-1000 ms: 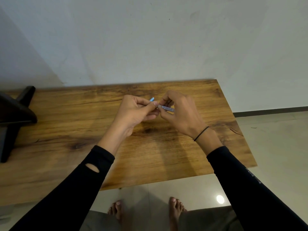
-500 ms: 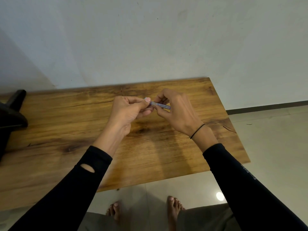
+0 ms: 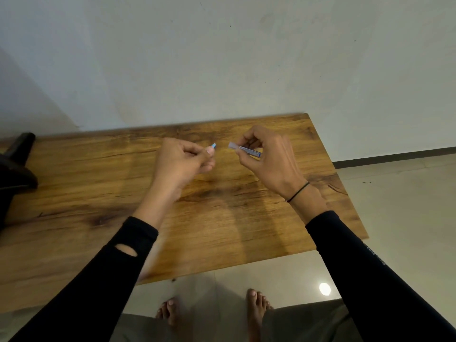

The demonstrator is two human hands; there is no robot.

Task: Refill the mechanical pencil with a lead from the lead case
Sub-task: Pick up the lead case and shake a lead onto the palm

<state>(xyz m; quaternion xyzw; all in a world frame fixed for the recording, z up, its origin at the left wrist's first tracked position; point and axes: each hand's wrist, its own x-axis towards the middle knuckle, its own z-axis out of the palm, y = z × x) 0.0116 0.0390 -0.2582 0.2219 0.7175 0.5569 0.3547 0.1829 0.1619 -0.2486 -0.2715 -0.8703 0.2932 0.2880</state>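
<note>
My right hand (image 3: 267, 160) pinches a slim clear lead case (image 3: 243, 149) with a blue-and-white label, its open end pointing left. My left hand (image 3: 183, 164) is closed around a small light-blue piece (image 3: 213, 145) whose tip sticks out past the thumb; it looks like the case's cap. Both hands hover above the wooden table (image 3: 222, 218), a short gap apart. No mechanical pencil shows anywhere in the head view.
A black stand-like object (image 3: 14, 166) sits at the table's left edge. A pale wall rises behind the table. The table's right and front edges drop to a tiled floor, where my bare feet (image 3: 212, 309) stand.
My hands were joined at the lead case and have pulled apart. The light-blue piece went left with my left hand; the case stayed in my right hand.
</note>
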